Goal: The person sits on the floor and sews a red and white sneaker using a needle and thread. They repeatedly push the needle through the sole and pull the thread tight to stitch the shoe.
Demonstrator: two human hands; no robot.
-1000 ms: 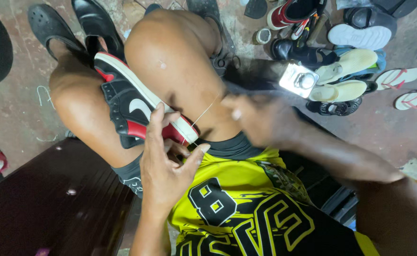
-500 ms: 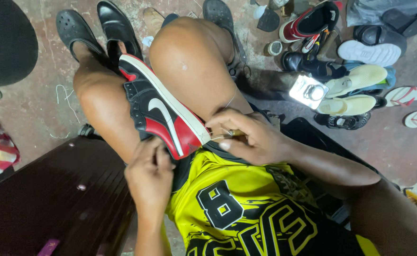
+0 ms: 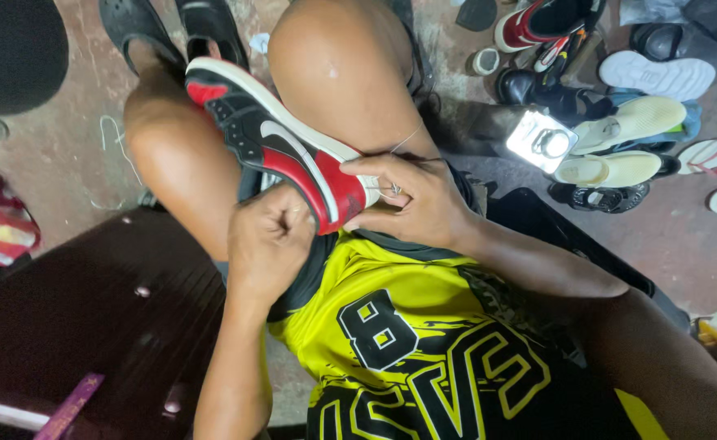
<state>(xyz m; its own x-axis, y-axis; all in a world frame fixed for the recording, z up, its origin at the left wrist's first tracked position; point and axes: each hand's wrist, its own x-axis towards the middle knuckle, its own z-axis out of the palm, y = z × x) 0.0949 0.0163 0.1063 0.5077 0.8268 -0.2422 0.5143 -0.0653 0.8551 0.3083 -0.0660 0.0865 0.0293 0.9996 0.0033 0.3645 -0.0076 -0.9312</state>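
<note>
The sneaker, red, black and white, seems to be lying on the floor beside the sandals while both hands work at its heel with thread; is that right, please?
Not quite. The sneaker is not on the floor: it rests between the person's knees, as the head view shows. The rest holds: the left hand grips it from below, and the right hand pinches a thread at its heel.
</note>
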